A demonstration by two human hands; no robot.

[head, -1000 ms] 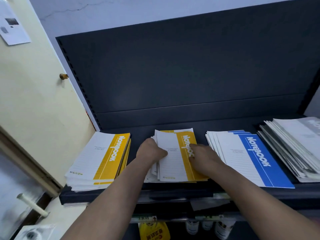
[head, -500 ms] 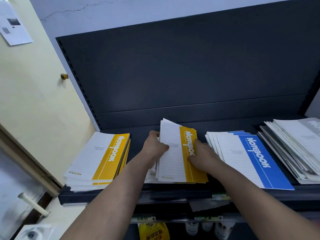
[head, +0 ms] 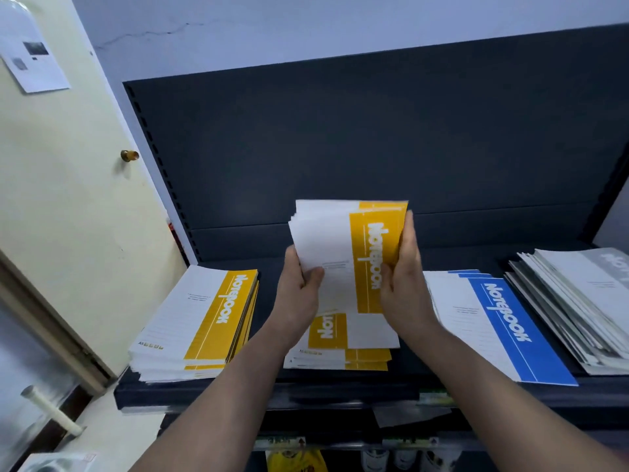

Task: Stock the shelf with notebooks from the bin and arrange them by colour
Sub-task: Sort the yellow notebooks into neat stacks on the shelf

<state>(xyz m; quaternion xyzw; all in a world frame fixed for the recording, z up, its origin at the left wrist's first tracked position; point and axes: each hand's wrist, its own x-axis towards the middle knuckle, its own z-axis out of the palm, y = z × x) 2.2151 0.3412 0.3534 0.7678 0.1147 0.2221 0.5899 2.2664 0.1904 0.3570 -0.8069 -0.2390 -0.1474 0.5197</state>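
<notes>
Gripping the yellow notebooks (head: 340, 247) upright above the shelf (head: 306, 393): left hand (head: 297, 301), right hand (head: 403, 291), fingers pinching both sides.

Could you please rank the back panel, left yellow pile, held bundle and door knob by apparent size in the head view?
Largest: back panel. Then left yellow pile and held bundle, which look alike, so unranked. Smallest: door knob.
</notes>
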